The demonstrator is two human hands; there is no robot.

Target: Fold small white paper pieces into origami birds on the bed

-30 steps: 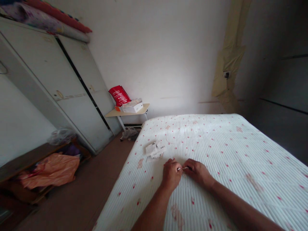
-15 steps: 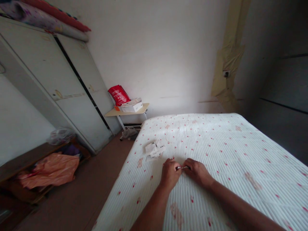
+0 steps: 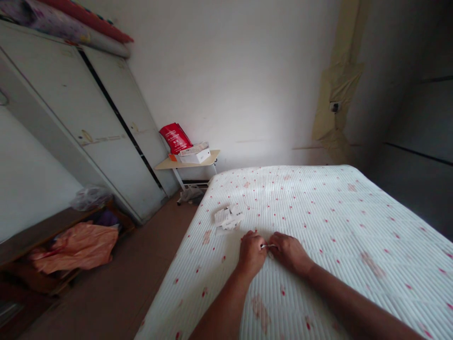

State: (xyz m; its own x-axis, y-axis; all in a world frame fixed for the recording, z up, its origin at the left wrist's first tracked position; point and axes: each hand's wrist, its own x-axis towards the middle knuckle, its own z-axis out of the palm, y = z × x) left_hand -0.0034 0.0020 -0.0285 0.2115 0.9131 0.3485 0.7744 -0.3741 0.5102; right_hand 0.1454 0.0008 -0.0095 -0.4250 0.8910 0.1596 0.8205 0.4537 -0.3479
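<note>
My left hand (image 3: 252, 251) and my right hand (image 3: 289, 251) are close together over the mattress, both with fingers closed. Between them a thin white piece of paper (image 3: 268, 245) shows, pinched at either end; most of it is hidden in the fingers. Just beyond my left hand lies a small heap of torn printed paper (image 3: 228, 218) on the mattress. The quilted white mattress (image 3: 318, 217) has red dots and pale brown patches.
A small table (image 3: 166, 165) at the far left corner of the bed holds a red bag (image 3: 176, 138) and a white box (image 3: 196, 156). A grey cabinet (image 3: 106, 141) stands left. An orange plastic bag (image 3: 76, 248) lies on a low wooden shelf.
Both hands stay nearly in place, still pinching the paper. The whole view has shifted very slightly; the heap of torn paper looks unchanged.
</note>
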